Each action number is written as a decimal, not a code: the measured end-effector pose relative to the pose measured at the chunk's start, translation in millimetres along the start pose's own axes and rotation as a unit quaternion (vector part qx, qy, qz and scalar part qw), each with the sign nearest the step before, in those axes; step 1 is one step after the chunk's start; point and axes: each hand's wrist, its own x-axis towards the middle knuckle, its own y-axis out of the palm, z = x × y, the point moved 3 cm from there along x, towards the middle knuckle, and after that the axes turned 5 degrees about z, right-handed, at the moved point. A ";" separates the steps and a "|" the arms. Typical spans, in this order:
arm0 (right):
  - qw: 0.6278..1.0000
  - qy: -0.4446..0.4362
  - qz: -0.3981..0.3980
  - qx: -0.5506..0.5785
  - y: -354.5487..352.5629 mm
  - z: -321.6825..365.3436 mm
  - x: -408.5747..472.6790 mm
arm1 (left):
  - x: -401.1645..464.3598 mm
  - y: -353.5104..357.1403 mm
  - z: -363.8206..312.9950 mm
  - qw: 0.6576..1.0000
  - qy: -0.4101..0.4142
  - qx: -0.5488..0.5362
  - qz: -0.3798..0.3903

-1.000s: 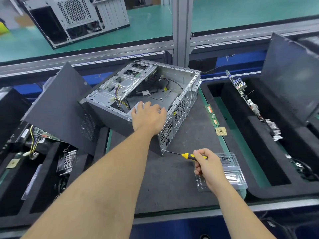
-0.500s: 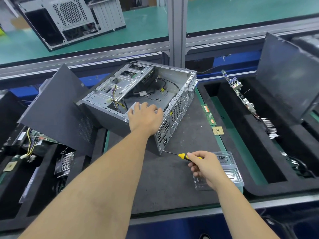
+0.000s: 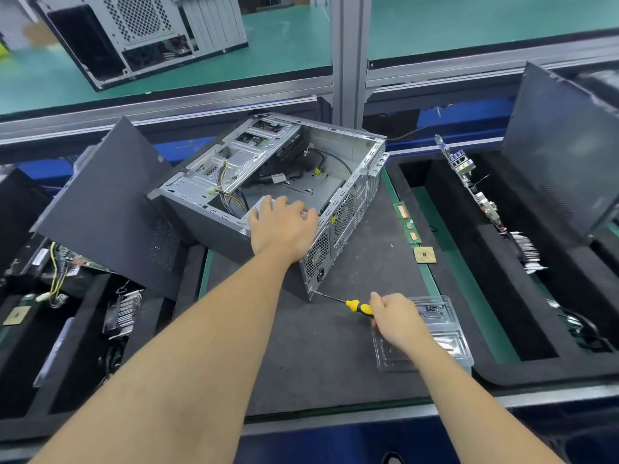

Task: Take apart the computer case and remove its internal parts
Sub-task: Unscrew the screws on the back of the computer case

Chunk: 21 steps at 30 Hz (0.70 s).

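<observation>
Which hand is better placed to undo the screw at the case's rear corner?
Right. The right hand grips the screwdriver, its tip at the computer case rear lower corner; the left hand rests on the case edge.

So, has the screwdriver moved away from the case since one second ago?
No. The screwdriver tip still sits at the lower rear corner of the computer case, and the right hand stays over the clear tray.
</observation>
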 end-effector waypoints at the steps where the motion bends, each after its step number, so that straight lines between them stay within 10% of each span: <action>1: 0.999 -0.015 -0.017 -0.034 1.2 0.6 -0.8 | 0.3 0.2 0.3 1.000 0.000 0.001 -0.001; 10: 0.984 -0.107 -0.041 -0.138 13.7 -7.2 -10.8 | -0.1 0.7 0.8 1.000 0.001 -0.001 -0.004; 21: 0.936 0.104 0.197 0.273 3.2 4.6 -2.8 | -0.6 -1.0 1.4 1.000 0.003 0.001 -0.014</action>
